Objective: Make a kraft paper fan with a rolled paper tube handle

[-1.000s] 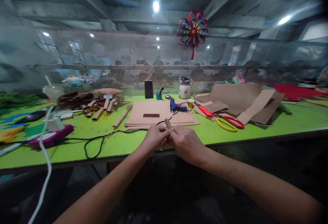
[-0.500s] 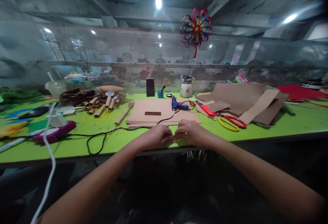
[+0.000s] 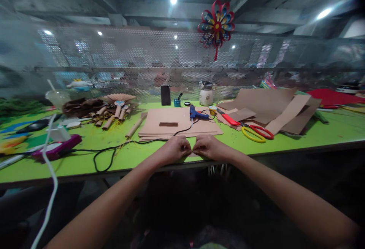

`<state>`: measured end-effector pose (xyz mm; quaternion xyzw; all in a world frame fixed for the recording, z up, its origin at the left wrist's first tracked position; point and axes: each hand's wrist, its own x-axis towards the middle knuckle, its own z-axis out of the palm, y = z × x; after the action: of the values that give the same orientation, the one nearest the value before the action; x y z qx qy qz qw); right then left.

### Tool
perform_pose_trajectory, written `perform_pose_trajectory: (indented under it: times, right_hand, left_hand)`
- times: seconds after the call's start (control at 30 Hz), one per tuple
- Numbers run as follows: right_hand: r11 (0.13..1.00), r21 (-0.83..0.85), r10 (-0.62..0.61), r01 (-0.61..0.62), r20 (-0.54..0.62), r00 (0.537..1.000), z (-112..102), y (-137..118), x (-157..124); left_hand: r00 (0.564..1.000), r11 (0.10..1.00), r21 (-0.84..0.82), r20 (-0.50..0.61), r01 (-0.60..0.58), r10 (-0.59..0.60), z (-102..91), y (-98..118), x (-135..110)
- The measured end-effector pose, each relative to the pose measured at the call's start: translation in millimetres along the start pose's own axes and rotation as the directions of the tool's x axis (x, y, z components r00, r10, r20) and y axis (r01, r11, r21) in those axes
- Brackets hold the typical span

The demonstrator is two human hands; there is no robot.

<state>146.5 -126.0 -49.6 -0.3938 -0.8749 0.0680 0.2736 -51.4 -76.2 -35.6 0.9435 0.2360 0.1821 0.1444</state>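
Note:
My left hand (image 3: 174, 149) and my right hand (image 3: 209, 147) rest knuckle to knuckle on the green table (image 3: 134, 157) near its front edge. Both are curled closed, fingertips pinched together where they meet. Whatever they pinch is hidden under the fingers. Just beyond them lies a stack of brown paper sheets (image 3: 178, 125) with a dark strip (image 3: 168, 124) on top. A blue glue gun (image 3: 196, 113) lies at the stack's far right, its black cord (image 3: 114, 150) running left.
Red and yellow scissors (image 3: 251, 130) lie right of the stack, before larger brown paper pieces (image 3: 273, 108). Rolled paper tubes (image 3: 114, 116) and a folded fan sit at left. A purple device (image 3: 57, 148) and a white cable (image 3: 48, 161) are at far left. A mesh screen backs the table.
My hands have dropped from a raised position onto the table edge. The small brown strip that stuck up between the fingers a second ago is no longer visible.

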Motion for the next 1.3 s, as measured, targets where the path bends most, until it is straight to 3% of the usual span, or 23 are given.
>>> perform_pose_trajectory:
  times: [0.17,0.4,1.0,1.3]
  right_hand:
    - [0.999,-0.034,-0.012,0.012,0.003,1.0,6.0,0.0,3.7]
    - [0.976,-0.211,-0.042,0.051,0.045,0.998,5.3,-6.1,-1.6]
    - [0.957,-0.277,-0.081,0.091,0.047,0.996,0.9,7.5,-17.6]
    - [0.971,-0.225,-0.08,0.083,0.021,0.997,7.7,-0.5,-6.5]
  left_hand:
    - [0.999,0.998,0.047,-0.026,-0.032,0.033,3.2,2.3,-3.6]
    - [0.996,0.992,0.105,-0.039,-0.074,0.078,6.4,3.0,-10.1]
    - [0.999,0.998,0.012,-0.003,-0.054,0.054,0.5,-0.3,-12.9]
    - [0.999,0.996,0.087,-0.021,-0.032,0.034,2.7,4.8,-12.0]
